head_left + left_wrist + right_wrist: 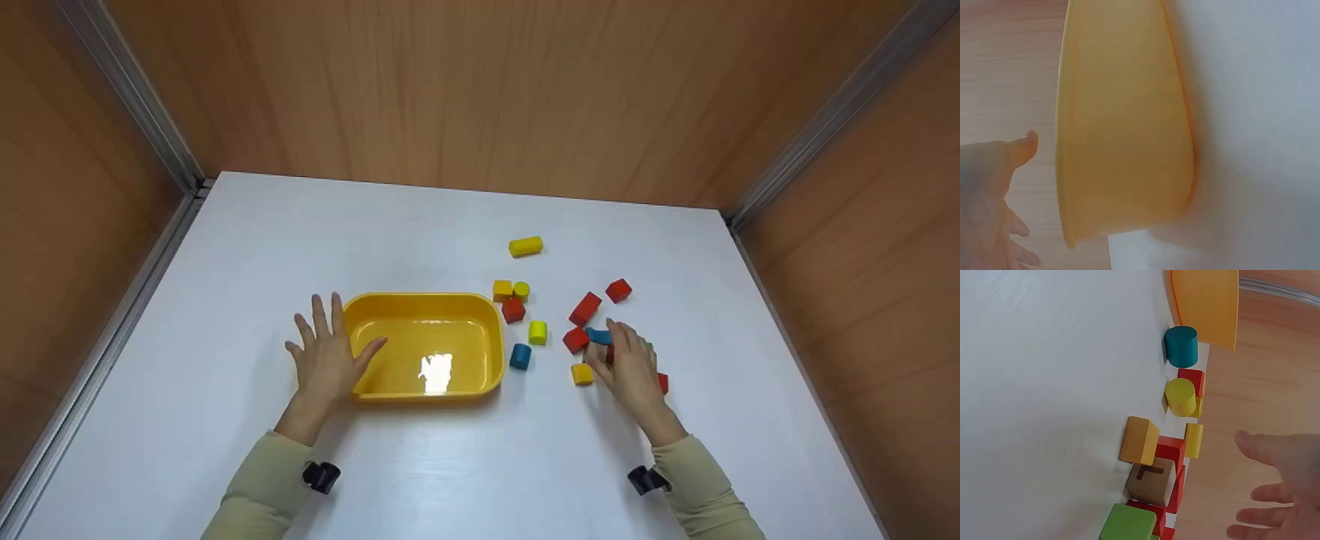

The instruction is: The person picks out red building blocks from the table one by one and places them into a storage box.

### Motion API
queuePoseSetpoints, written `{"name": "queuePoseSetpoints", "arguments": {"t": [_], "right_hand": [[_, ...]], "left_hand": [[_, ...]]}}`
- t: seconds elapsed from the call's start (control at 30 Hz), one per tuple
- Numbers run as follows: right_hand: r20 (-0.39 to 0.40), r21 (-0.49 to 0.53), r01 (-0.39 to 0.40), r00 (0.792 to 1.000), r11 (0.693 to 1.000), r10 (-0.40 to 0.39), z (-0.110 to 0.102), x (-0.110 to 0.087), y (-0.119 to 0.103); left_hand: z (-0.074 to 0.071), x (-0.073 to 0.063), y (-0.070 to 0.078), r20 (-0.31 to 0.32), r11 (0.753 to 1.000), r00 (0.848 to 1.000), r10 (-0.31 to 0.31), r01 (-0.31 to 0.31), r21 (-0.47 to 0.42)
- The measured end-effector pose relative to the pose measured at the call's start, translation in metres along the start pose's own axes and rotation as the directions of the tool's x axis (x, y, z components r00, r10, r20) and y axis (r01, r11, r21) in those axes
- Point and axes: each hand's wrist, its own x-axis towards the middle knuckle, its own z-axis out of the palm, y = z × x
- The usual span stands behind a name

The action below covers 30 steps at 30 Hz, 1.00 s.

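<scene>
Hovering above the blocks (576, 340), the right hand (631, 369) grips nothing, thumb and fingers apart; the left hand (326, 364) spreads its fingers by the left end of the yellow tub (420, 307). The near orange block (1139, 441) looks easiest to pinch; the wooden block (1152, 482), close among red blocks (585, 308), likely wants a straight lift; the far yellow block (526, 247) lies apart.
</scene>
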Motion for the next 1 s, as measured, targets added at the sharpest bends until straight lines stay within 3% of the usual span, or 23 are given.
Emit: {"name": "queuePoseSetpoints", "arguments": {"t": [0.13,0.43,0.77,1.0], "right_hand": [[-0.016,0.028,-0.033,0.999,0.999,0.033,0.003,0.005,-0.001],[0.028,0.084,-0.094,0.995,0.992,0.092,0.015,0.014,-0.004],[0.147,0.056,-0.201,0.971,0.978,0.191,0.027,0.028,-0.004],[0.175,0.094,-0.242,0.959,0.966,0.223,0.034,0.036,0.0]], "left_hand": [[0.003,0.004,-0.007,0.018,0.998,0.999,-0.047,0.047,-0.03],[0.01,0.009,-0.02,-0.025,0.99,0.994,-0.108,0.105,-0.092],[0.017,0.014,-0.023,-0.06,0.988,0.991,-0.117,0.111,-0.104],[0.019,0.014,-0.022,-0.081,0.988,0.99,-0.114,0.105,-0.112]]}}
